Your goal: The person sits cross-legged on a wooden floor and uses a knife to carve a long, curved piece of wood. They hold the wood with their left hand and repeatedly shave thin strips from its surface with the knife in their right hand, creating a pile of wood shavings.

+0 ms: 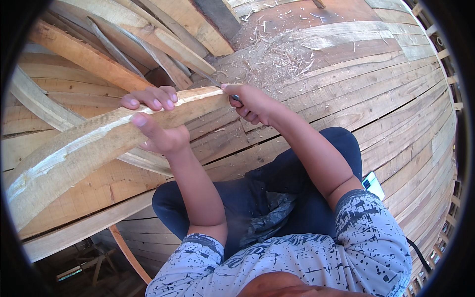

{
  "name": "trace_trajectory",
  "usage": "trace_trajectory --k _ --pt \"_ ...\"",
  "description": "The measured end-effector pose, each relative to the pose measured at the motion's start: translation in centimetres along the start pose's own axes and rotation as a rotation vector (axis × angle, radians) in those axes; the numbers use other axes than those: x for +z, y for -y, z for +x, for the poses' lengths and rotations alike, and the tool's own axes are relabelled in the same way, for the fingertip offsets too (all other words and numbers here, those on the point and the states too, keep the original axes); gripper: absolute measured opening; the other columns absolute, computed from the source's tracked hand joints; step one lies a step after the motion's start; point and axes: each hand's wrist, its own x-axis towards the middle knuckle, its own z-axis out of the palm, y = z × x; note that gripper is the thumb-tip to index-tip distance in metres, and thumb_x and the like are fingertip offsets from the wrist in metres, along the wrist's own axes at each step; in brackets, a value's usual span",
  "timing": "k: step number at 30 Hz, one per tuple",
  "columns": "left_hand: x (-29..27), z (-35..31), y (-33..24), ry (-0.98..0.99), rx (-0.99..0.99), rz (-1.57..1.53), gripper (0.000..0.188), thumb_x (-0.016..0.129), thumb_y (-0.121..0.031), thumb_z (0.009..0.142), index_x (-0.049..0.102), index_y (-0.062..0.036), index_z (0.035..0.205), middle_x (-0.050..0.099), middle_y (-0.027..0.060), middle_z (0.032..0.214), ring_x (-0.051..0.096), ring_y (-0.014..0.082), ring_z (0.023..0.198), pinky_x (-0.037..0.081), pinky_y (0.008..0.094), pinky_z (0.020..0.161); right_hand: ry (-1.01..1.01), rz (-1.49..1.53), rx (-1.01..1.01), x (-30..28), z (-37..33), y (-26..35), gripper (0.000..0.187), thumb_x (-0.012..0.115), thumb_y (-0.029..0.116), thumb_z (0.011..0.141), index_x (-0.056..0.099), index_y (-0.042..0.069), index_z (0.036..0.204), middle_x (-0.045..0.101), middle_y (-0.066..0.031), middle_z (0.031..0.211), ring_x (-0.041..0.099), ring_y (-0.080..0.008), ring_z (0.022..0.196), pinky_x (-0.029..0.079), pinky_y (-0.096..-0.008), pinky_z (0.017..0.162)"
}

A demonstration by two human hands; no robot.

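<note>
A long, curved wooden beam [99, 143] slants from the lower left up to the middle, with a pale, freshly cut strip along its upper edge. My left hand [158, 119] grips it from my side, thumb on the near face and fingers over the top. At the beam's far right end, my right hand [250, 104] is closed around a knife-like tool [237, 98]. A little of its dark bluish handle shows between the fingers, and a thin grey blade seems to reach past the beam's end. The fist hides most of the tool.
Wood shavings [292, 62] litter the plank floor [336, 91] beyond my right hand. Several loose boards [94, 54] lie piled at the upper left. A flat white item, perhaps a phone [373, 185], rests beside my right knee. An opening [84, 267] drops away at the lower left.
</note>
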Motion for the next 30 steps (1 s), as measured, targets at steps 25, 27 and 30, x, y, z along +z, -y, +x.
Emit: trace_trajectory --k 25,27,30 --pt "-1.8 0.5 0.3 -0.233 -0.016 0.015 0.031 0.062 -0.043 0.097 0.049 -0.0165 0.106 0.047 -0.0018 0.079 0.047 0.0123 0.072 0.041 0.0327 0.069 -0.676 -0.462 -0.579 -6.0 3.0 -0.6 0.028 0.058 0.021 0.087 0.069 -0.002 0.098 0.068 -0.0222 0.080 0.069 -0.0360 0.080 0.051 -0.0429 0.075" --pt "-1.6 0.5 0.2 -0.240 -0.015 0.025 0.031 0.061 -0.043 0.097 0.049 -0.0164 0.106 0.047 -0.0017 0.079 0.047 0.0124 0.072 0.042 0.0328 0.069 -0.658 -0.458 -0.638 -6.0 3.0 -0.6 0.028 0.059 0.021 0.087 0.069 -0.002 0.098 0.068 -0.0219 0.080 0.069 -0.0351 0.080 0.051 -0.0420 0.074" --pt "-1.6 0.6 0.2 -0.247 -0.018 0.028 0.032 0.061 -0.044 0.097 0.048 -0.0163 0.106 0.047 -0.0017 0.079 0.046 0.0124 0.071 0.042 0.0328 0.070 -0.609 -0.496 -0.749 -6.1 3.1 -0.9 0.030 0.061 0.025 0.089 0.068 -0.003 0.098 0.069 -0.0213 0.081 0.068 -0.0328 0.078 0.051 -0.0406 0.073"
